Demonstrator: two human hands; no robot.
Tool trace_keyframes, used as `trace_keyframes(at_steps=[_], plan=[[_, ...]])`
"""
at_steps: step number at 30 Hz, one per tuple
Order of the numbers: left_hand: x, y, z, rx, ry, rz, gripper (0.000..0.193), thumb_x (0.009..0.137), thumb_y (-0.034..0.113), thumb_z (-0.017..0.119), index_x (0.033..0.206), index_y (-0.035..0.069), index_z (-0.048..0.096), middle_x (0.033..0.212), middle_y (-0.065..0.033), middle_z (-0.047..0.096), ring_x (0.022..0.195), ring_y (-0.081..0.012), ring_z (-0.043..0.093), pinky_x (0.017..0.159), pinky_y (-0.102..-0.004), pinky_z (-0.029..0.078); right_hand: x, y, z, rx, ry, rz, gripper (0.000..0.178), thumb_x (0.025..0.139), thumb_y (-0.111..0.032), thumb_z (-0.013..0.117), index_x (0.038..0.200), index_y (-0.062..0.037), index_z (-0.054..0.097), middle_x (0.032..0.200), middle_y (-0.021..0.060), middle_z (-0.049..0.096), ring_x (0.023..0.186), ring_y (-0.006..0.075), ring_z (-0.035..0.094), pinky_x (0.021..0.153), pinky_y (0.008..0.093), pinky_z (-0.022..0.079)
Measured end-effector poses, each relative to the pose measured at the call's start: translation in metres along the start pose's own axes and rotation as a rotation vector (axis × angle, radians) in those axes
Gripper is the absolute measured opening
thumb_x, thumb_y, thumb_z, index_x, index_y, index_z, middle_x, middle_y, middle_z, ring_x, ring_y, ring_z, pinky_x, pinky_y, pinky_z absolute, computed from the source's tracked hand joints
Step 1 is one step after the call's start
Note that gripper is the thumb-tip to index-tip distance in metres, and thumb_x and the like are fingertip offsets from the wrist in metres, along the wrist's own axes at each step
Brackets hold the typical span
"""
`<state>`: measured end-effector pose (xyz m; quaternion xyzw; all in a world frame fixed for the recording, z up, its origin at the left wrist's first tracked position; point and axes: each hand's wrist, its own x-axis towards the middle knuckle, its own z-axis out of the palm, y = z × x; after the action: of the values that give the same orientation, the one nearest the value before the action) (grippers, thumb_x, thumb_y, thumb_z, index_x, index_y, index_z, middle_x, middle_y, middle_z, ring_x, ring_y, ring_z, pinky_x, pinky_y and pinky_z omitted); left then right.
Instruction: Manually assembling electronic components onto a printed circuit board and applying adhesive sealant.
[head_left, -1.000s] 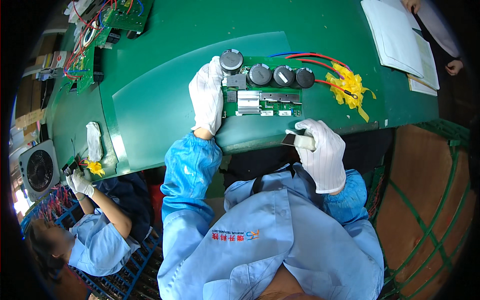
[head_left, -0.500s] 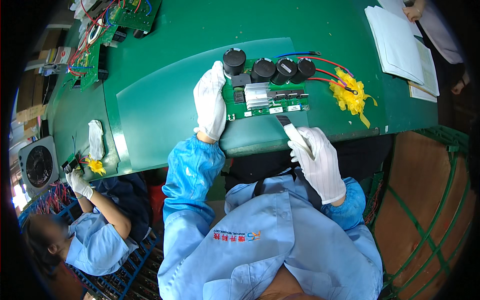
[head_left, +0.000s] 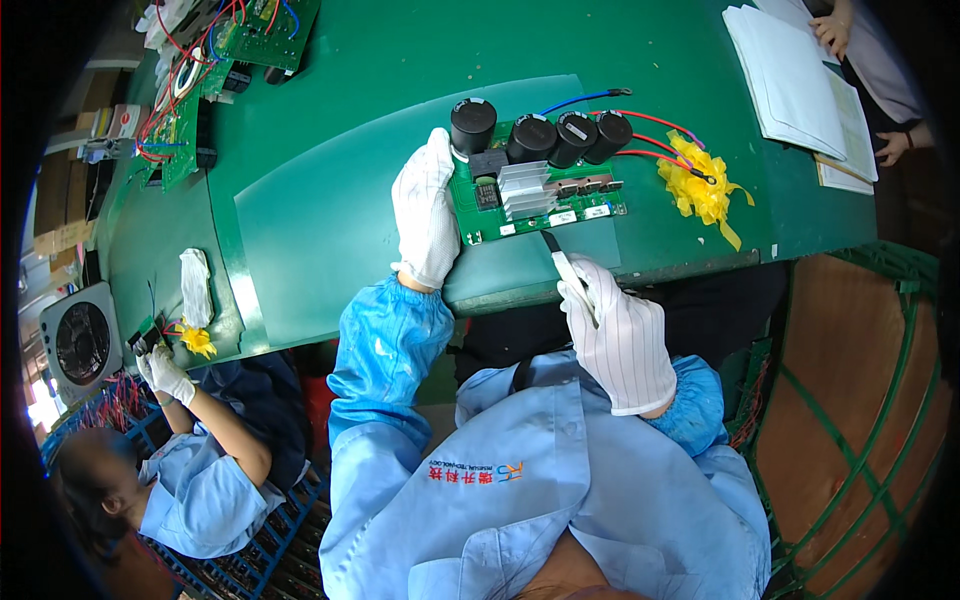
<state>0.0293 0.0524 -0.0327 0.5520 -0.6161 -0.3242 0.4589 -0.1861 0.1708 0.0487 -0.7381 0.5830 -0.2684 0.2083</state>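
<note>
A green circuit board (head_left: 468, 213) lies on the table before me, with large black capacitors (head_left: 531, 138) along its far side and a finned silver heat sink (head_left: 526, 190) in the middle. My left hand (head_left: 426, 208), in a white glove, grips the board's left edge; its fingertips are partly hidden beside the leftmost capacitor. In my gloved right hand (head_left: 622, 345) is a white-handled tool (head_left: 566, 268), its narrow dark tip close to the board's near edge. Whether that tip is a blade or bristles I cannot tell. Red and blue wires (head_left: 583, 98) run from the board's far right.
A bunch of yellow strips (head_left: 702, 200) lies right of the board. Papers (head_left: 790, 90) sit at the far right near another person's hands. Wired boards (head_left: 180, 140) stand at the far left. A co-worker (head_left: 205, 450) sits at left, near a fan (head_left: 82, 338).
My right hand has drawn slightly left, turning the tool so its tip looks narrower. The board has tilted and shifted a little right with my left hand on it.
</note>
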Motion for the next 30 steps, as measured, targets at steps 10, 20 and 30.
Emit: trace_keyframes(at_steps=[10, 20, 30], plan=[[0.001, 0.014, 0.004, -0.273, 0.043, -0.168, 0.028, 0.104, 0.020, 0.047, 0.116, -0.002, 0.060, 0.096, -0.0144, 0.061, 0.086, -0.0302, 0.058, 0.083, -0.0368, 0.046, 0.002, 0.003, 0.004, 0.027, 0.069, -0.014, 0.041, 0.090, -0.013, 0.068, 0.127, -0.0003, 0.056, 0.073, 0.0140, 0.068, 0.054, 0.0283, 0.065, 0.048, 0.0350, 0.050], [-0.001, 0.018, 0.008, -0.228, 0.081, -0.094, 0.023, 0.104, 0.019, 0.047, 0.107, -0.001, 0.059, 0.092, -0.0137, 0.060, 0.080, -0.0302, 0.054, 0.079, -0.0364, 0.046, 0.006, -0.009, 0.010, -0.116, 0.086, 0.003, 0.047, 0.090, -0.011, 0.065, 0.132, 0.0071, 0.052, 0.061, 0.0109, 0.062, 0.046, 0.0249, 0.060, 0.045, 0.0338, 0.047], [-0.002, 0.006, 0.006, 0.005, 0.048, 0.080, 0.027, 0.104, 0.013, 0.043, 0.121, -0.001, 0.058, 0.097, -0.0147, 0.060, 0.086, -0.0315, 0.057, 0.081, -0.0378, 0.047, 0.008, -0.016, 0.010, -0.174, 0.062, 0.013, 0.045, 0.090, -0.010, 0.063, 0.130, 0.0081, 0.054, 0.052, 0.0087, 0.054, 0.042, 0.0234, 0.057, 0.043, 0.0339, 0.046]])
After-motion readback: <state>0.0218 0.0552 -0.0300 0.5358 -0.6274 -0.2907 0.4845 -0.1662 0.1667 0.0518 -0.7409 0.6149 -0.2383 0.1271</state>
